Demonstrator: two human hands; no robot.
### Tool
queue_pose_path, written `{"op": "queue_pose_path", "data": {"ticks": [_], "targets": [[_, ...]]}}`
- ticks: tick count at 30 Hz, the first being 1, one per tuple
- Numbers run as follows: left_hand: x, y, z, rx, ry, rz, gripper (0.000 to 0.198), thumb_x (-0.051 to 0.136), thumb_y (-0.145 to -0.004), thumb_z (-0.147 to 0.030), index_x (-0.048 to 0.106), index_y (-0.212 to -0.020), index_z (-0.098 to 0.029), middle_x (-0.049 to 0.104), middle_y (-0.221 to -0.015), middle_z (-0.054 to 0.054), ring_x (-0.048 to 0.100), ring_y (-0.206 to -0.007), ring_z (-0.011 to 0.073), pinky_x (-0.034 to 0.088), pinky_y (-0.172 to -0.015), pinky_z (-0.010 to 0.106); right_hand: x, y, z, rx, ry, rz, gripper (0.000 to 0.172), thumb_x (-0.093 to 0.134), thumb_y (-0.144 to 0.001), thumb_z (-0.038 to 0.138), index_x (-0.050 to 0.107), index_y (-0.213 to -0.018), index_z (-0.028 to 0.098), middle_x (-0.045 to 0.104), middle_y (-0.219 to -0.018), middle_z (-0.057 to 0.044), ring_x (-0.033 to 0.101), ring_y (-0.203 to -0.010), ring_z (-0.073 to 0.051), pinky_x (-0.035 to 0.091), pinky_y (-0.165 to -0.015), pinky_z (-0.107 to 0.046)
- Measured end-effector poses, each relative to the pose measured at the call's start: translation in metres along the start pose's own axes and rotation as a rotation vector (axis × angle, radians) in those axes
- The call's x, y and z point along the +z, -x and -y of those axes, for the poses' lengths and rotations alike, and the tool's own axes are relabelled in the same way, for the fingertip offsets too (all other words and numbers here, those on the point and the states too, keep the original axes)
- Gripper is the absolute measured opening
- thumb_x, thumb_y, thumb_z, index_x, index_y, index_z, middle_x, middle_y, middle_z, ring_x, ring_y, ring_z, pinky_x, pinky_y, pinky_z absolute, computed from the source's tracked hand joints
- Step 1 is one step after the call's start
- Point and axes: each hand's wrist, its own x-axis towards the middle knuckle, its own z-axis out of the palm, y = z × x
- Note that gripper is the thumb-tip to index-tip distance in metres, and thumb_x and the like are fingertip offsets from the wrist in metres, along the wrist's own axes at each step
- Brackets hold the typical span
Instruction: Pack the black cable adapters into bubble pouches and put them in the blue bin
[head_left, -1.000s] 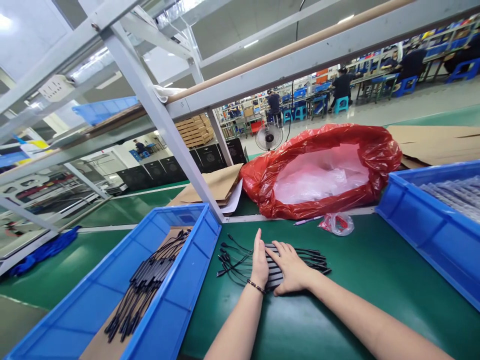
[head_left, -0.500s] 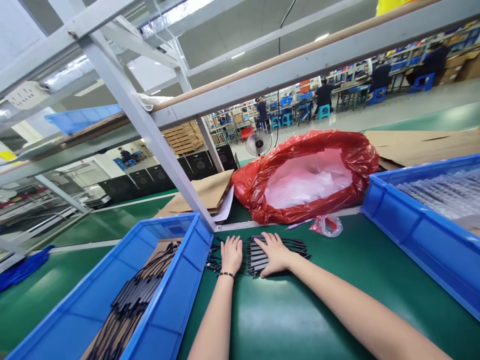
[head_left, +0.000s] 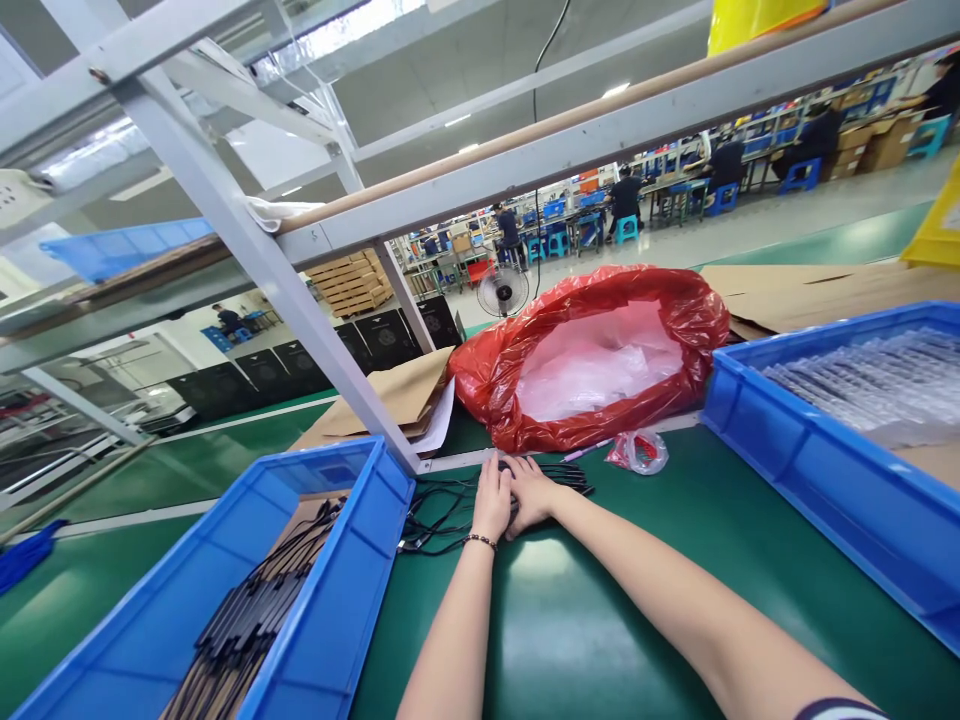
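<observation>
My right hand [head_left: 531, 492] is closed over a row of black cables [head_left: 574, 476] with flat box-like bodies; their ends stick out to its right. Pressed up against it, my left hand [head_left: 493, 503] curls around the left side of the same row. Between them the hands hide most of the box-like bodies. Loose cable ends with plugs [head_left: 435, 520] spread over the green table to the left. More black cables [head_left: 251, 615] of this kind lie on cardboard in the blue bin [head_left: 341, 610] at the left.
Behind the hands sits a red plastic bag [head_left: 510, 410] of clear wrapping. A pen [head_left: 587, 450] and a small clear bag with red print [head_left: 639, 452] lie beside it. A blue bin [head_left: 817, 470] of bagged items stands right. A metal post [head_left: 292, 300] rises behind the left bin.
My left hand has moved right from the loose cable ends to the row of box-like bodies. My right hand, spread before, has closed around the row. The view has shifted slightly.
</observation>
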Motion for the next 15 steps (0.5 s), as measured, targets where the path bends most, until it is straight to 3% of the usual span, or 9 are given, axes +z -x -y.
{"op": "queue_pose_path", "data": {"ticks": [4, 10, 13, 15], "targets": [[-0.006, -0.002, 0.001, -0.043, 0.06, -0.043, 0.058, 0.012, -0.088, -0.045, 0.022, -0.136, -0.012, 0.024, -0.144, 0.01, 0.018, -0.132, 0.0165, 0.017, -0.108, 0.033, 0.001, -0.001, 0.0, 0.024, 0.015, 0.029, 0.122, 0.071, -0.045, 0.059, 0.002, -0.14, 0.025, -0.009, -0.146, -0.01, -0.007, -0.13, -0.038, -0.005, -0.103, -0.049], [-0.012, -0.005, -0.014, -0.047, 0.087, -0.068, 0.056, 0.016, -0.088, -0.045, 0.027, -0.134, -0.014, 0.03, -0.141, 0.011, 0.025, -0.13, 0.0187, 0.023, -0.106, 0.035, -0.01, 0.002, 0.008, 0.049, 0.041, 0.047, 0.124, 0.07, -0.044, 0.061, 0.002, -0.14, 0.022, -0.008, -0.146, -0.012, -0.007, -0.129, -0.039, -0.006, -0.102, -0.051], [-0.041, 0.01, -0.031, -0.036, 0.069, -0.132, 0.053, 0.019, -0.088, -0.042, 0.028, -0.134, -0.016, 0.027, -0.143, 0.009, 0.021, -0.131, 0.0189, 0.019, -0.108, 0.036, -0.015, 0.017, 0.021, 0.007, 0.098, -0.011, 0.121, 0.07, -0.044, 0.061, 0.009, -0.14, 0.02, -0.007, -0.146, -0.013, -0.008, -0.129, -0.041, -0.008, -0.101, -0.054], [-0.074, 0.039, -0.044, -0.007, 0.043, -0.169, 0.052, 0.026, -0.087, -0.043, 0.03, -0.133, -0.02, 0.026, -0.143, 0.005, 0.017, -0.132, 0.0186, 0.014, -0.11, 0.035, -0.01, 0.037, 0.034, -0.041, 0.13, -0.077, 0.116, 0.07, -0.048, 0.057, 0.012, -0.14, 0.018, -0.004, -0.146, -0.015, -0.009, -0.129, -0.039, -0.008, -0.101, -0.054]]}}
